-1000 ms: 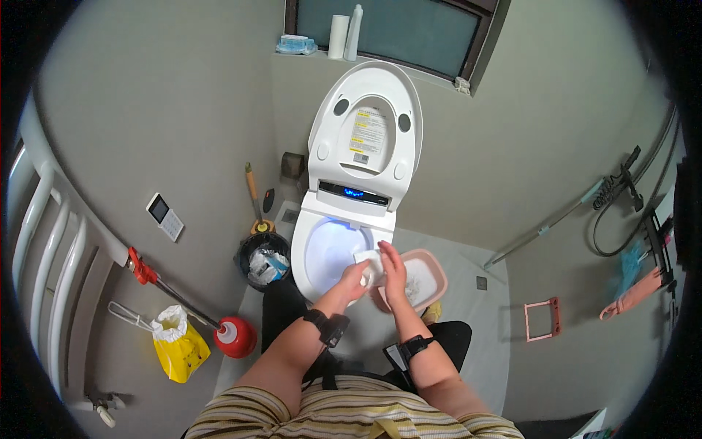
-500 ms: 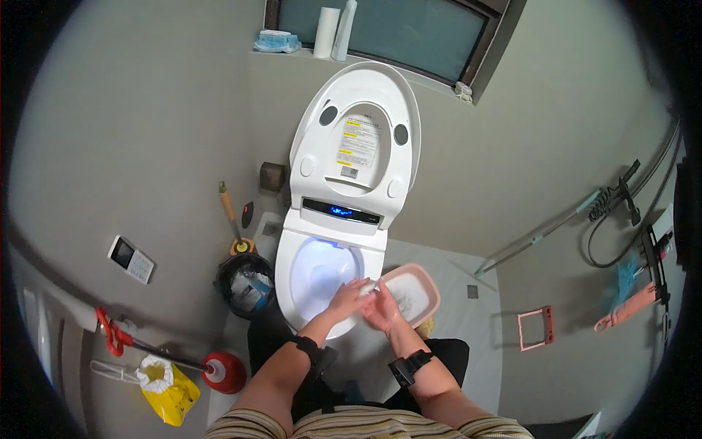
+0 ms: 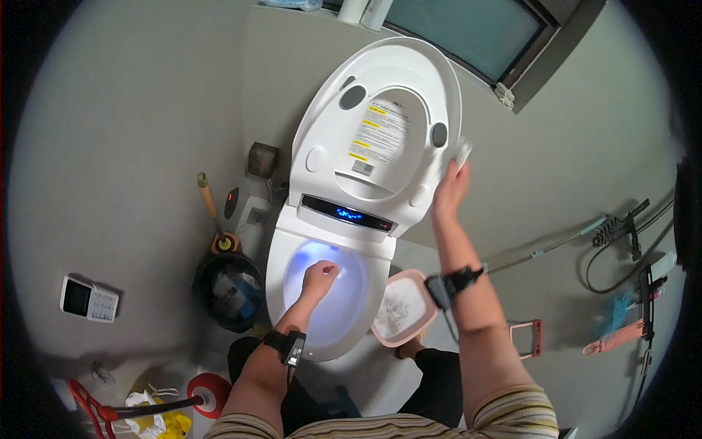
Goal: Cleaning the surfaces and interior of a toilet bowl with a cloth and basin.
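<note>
A white toilet [image 3: 274, 263] with a lit display strip stands before me, its seat and lid [image 3: 428, 172] raised. Over the bluish-lit bowl, my left hand [image 3: 319, 279] is curled closed; whether anything is in its fingers is hidden. My right hand [image 3: 450, 192] reaches up beside the right edge of the raised seat and lid. It grips a small white cloth [image 3: 463, 151], blurred by motion, near the rim. I cannot tell whether the cloth touches the lid. A pink basin [image 3: 433, 320] of foamy water sits on the floor right of the bowl.
Left of the toilet are a black waste bin [image 3: 205, 307] and a wooden-handled brush [image 3: 208, 197]. A red plunger [image 3: 212, 395] and a yellow bag [image 3: 175, 424] lie lower left. A shower hose [image 3: 596, 282] and a pink rack [image 3: 537, 338] are along the right wall.
My hands were together over the bowl's right edge with the white cloth; now they are apart. The right has gone up to the lid with the cloth, the left stays over the bowl.
</note>
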A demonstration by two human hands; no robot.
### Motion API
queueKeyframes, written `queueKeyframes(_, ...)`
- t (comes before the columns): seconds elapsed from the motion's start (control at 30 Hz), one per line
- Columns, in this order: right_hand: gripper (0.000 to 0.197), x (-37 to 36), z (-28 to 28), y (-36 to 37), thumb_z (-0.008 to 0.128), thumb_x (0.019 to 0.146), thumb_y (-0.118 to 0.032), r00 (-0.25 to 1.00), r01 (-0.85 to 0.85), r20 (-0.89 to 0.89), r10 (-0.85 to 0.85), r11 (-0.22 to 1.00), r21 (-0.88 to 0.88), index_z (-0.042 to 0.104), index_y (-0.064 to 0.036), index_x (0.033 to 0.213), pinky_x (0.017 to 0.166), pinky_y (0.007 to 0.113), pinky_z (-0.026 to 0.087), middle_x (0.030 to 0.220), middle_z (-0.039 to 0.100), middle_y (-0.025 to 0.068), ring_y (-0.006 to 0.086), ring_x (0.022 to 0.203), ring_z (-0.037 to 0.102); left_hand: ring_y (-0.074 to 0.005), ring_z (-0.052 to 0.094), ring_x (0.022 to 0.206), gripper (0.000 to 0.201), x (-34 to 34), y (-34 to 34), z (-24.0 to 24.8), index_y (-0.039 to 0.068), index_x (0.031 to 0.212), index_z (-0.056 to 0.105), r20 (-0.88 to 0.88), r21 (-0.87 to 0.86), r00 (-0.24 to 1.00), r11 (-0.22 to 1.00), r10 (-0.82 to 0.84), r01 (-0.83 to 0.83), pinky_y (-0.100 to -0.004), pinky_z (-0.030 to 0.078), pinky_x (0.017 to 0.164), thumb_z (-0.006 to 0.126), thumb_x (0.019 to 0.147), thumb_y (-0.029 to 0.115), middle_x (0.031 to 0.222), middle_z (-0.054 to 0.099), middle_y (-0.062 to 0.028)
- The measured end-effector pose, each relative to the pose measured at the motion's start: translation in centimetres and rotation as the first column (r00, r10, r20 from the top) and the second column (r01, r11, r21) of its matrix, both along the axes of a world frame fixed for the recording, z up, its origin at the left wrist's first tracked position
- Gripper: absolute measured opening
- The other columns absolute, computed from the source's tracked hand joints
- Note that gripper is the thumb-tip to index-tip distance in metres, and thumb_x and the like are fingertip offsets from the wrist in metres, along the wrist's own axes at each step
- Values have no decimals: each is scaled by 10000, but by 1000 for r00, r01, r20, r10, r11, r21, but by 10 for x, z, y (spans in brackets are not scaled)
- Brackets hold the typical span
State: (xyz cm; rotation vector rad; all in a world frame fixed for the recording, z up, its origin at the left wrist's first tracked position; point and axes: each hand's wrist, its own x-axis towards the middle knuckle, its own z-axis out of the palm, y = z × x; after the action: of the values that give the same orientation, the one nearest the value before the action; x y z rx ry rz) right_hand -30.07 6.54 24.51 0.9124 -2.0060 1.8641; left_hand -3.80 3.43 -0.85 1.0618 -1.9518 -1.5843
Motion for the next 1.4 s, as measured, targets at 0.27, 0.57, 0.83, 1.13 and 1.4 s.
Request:
queueKeyframes(0.27, 581, -79, 37, -136, 528, 965, -239, 804, 514, -507, -310, 791, 331, 350, -201, 1517, 1170, 577, 185, 1575, 314, 138, 404, 1438, 286, -224, 685, 823, 276, -5, -37, 8, 38, 1030, 710, -188, 255, 981, 967, 48, 2, -346, 530, 738, 689, 872, 263, 916, 720, -103)
queueKeyframes(0.57, 599, -73, 30, -161, 548, 955, -217, 663, 637, -663, -348, 727, 256, 348, -207, 1519, 1179, 558, 200, 1582, 305, 118, 415, 1450, 259, -268, 682, 854, 279, -15, -26, 17, 44, 1024, 702, -181, 262, 982, 960, -57, 104, -371, 527, 756, 681, 879, 282, 910, 711, -126)
queueKeyframes(0.83, 588, -64, 28, -184, 559, 920, -184, 560, 481, -813, -158, 861, 164, 426, -246, 1490, 1179, 551, 213, 1585, 322, 93, 440, 1454, 240, -304, 683, 882, 265, -17, -18, 19, 55, 1021, 705, -126, 141, 989, 986, -76, 94, -388, 529, 787, 679, 878, 277, 938, 711, -146)
queueKeyframes(1.13, 483, 10, 5, -205, 634, 885, -120, 589, 62, -766, 256, 931, 359, 572, -179, 1360, 1180, 550, 230, 1533, 400, 91, 420, 1446, 271, -187, 706, 740, 270, -12, -22, 4, 29, 1074, 703, -33, 64, 999, 997, -42, 44, -316, 546, 702, 683, 892, 228, 870, 715, -104)
queueKeyframes(1.4, 557, -18, 36, -159, 523, 904, -13, 413, 202, -818, 401, 835, 511, 496, -214, 1423, 1162, 415, 351, 1536, 405, 31, 295, 1436, 346, -318, 681, 888, 294, -10, -24, 4, 52, 1032, 710, -28, 98, 995, 991, -94, 96, -393, 528, 810, 656, 876, 295, 953, 713, -163)
